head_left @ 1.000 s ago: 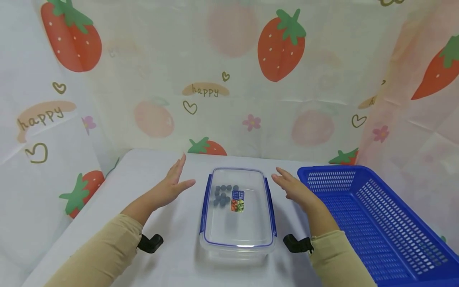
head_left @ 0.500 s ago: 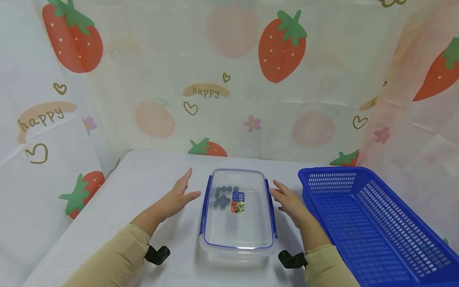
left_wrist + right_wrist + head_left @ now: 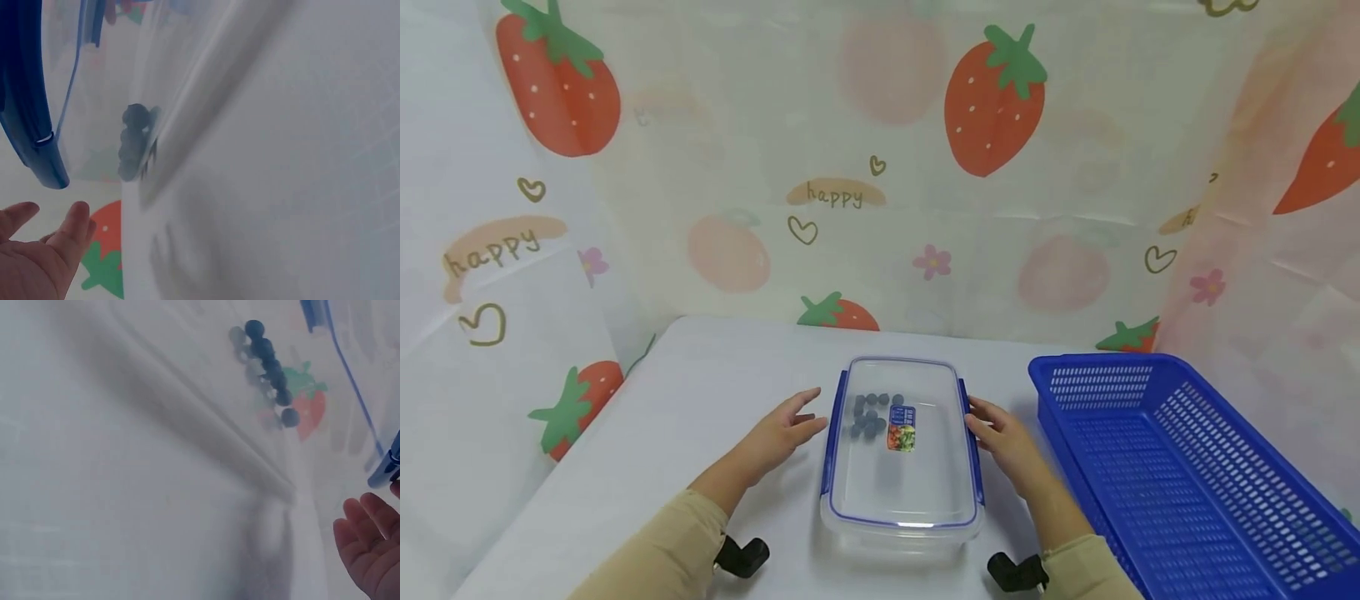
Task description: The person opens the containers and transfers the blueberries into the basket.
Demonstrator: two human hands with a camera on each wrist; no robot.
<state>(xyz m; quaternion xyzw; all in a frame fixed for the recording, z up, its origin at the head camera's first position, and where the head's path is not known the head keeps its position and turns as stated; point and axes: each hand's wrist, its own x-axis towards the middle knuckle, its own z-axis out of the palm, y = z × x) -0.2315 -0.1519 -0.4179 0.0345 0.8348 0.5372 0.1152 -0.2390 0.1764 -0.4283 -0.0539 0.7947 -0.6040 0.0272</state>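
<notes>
A clear lidded food container (image 3: pixel 902 496) with a blue seal and blue side latches stands on the white table. Through its lid show several small dark blue balls (image 3: pixel 871 427), like blueberries, grouped toward the far left inside. My left hand (image 3: pixel 775 437) is just left of the container, fingers loosely extended; the left wrist view shows a gap between its fingertips and the blue latch (image 3: pixel 37 144). On the other side, my right hand (image 3: pixel 1011 450) has its fingertips at the right latch (image 3: pixel 972 442). Its fingers look relaxed; whether they press the latch I cannot tell.
A large blue plastic basket (image 3: pixel 1187 492) with perforated walls stands on the right, close to my right forearm. Behind the white table (image 3: pixel 722 367) hangs a strawberry-printed cloth (image 3: pixel 902 208). A black wrist mount (image 3: pixel 741 557) juts from each sleeve.
Both hands have lowered and come closer to the container's sides. The right fingertips have reached its right edge. Container and basket stay in place; the head view shifts slightly.
</notes>
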